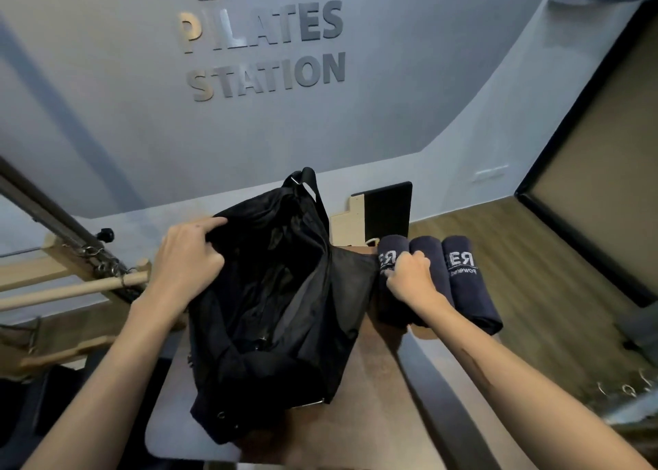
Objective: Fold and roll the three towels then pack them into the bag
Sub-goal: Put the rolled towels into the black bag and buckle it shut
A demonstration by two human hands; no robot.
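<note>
We see a black bag (270,302) standing open on a brown table (374,427), its mouth gaping toward us and its strap (309,185) sticking up at the far side. Our left hand (188,259) grips the bag's left rim, fingers curled over the fabric and pulling the mouth wide. Just right of the bag, three rolled navy towels lie side by side on the table, touching one another, each with white lettering near its far end. Our right hand (413,274) is curled round the left towel (390,256), knuckles up, and covers part of the middle towel (429,249) too; we cannot tell whether the fingers hold that one as well. The right towel (470,284) lies untouched. None of the towels is in the bag. Behind the table a grey wall (106,96) carries raised letters reading PILATES STATION (267,49), and wooden bars (71,288) show at the left
</note>
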